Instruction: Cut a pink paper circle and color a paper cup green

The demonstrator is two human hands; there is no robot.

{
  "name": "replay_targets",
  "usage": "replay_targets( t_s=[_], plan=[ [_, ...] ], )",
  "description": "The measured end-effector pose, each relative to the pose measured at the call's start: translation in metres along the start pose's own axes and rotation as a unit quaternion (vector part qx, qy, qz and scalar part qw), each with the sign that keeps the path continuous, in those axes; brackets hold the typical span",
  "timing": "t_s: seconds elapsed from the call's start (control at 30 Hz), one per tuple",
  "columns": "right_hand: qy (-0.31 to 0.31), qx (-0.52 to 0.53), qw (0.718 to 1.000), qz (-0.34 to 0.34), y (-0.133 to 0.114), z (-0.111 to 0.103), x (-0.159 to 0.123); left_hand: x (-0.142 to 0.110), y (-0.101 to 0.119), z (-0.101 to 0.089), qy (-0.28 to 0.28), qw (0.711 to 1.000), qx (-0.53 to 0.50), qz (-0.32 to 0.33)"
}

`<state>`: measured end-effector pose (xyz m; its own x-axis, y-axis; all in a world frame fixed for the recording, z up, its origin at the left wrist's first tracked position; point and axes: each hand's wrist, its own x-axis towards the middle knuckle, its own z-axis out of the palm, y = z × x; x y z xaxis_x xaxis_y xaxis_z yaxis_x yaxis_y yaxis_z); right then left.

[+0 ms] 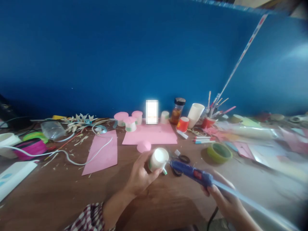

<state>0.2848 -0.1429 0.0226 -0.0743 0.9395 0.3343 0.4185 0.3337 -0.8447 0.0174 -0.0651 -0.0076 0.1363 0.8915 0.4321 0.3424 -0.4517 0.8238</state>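
Observation:
My left hand [141, 175] is wrapped round a white paper cup [160, 158], its base or rim turned up toward me and a small green-tipped strip at its lower right. In my right hand [220, 187] is a blue hot glue gun [191, 170], a long clear glue stick [252, 199] trailing from its back. The gun's nozzle points at the right edge of the cup; whether it touches is unclear. Scissors [184, 158] with dark handles lie beneath the gun. Just behind the cup is a pink paper circle [143, 146].
Pink sheets [102, 154] lie left and behind. Cups topped with pink discs [130, 123] stand at the back, near a brown jar [176, 112] and a red cup [183, 124]. Tape rolls [219, 152], markers [204, 140], a white cable [69, 158] and a power strip [15, 178] surround the work area.

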Motion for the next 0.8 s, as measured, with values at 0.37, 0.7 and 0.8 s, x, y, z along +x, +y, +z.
replay_targets(
  t_s=[0.37,0.7,0.8],
  plan=[
    [0.023,0.017,0.999,0.028,-0.001,-0.002,-0.001,0.0,-0.003,0.0,0.029,0.996,0.061,0.051],
    [0.057,0.164,0.972,0.161,-0.012,0.007,0.008,-0.002,-0.001,-0.001,-0.006,0.999,0.039,0.036],
    [0.029,0.185,0.969,0.158,-0.006,0.005,0.01,-0.001,0.001,-0.001,-0.006,0.999,0.034,0.031]
  ],
)
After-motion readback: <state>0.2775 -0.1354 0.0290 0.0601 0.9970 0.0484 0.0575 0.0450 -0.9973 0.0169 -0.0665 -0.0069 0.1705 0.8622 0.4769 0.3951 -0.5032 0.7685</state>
